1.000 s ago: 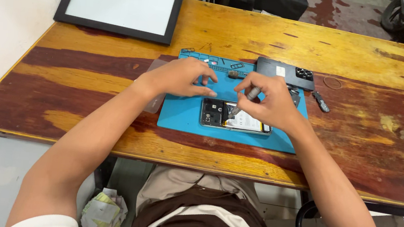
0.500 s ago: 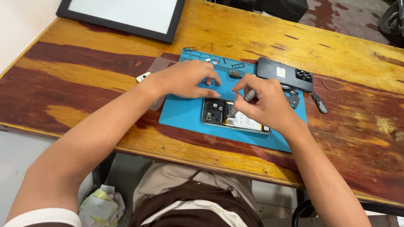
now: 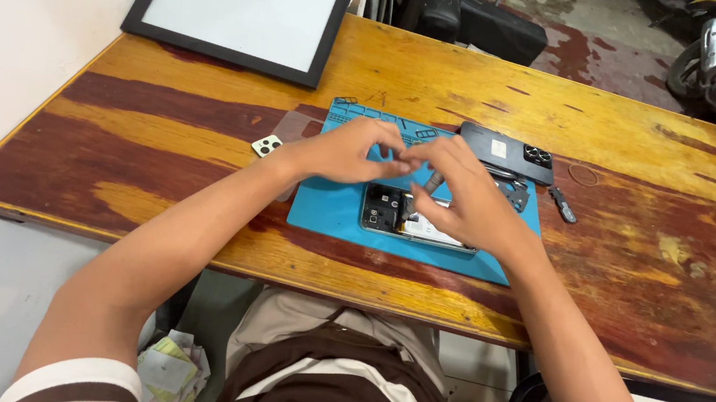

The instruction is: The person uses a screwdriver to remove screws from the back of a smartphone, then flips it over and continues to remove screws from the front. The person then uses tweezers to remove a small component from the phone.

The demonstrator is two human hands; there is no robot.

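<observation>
An opened phone [image 3: 413,223] lies with its insides showing on a blue work mat [image 3: 330,211]. Both my hands hover just above it. My left hand [image 3: 347,150] reaches in from the left, and its fingertips are pinched against those of my right hand [image 3: 458,189]. A small dark screwdriver [image 3: 433,182] pokes out from under my right fingers and points down at the phone. Whether the left fingers hold anything is hidden. The phone's dark back cover [image 3: 505,150] rests at the mat's far right corner.
A black-framed white panel [image 3: 241,7] lies at the table's far left. A small white camera piece [image 3: 267,145] sits left of the mat. Small dark parts [image 3: 563,205] and a thin ring [image 3: 582,174] lie right of it. The wooden table [image 3: 636,257] stands against a white wall.
My hands have drawn together. The left has left the mat's upper edge, the right has lifted off the phone, and their fingertips now meet above it.
</observation>
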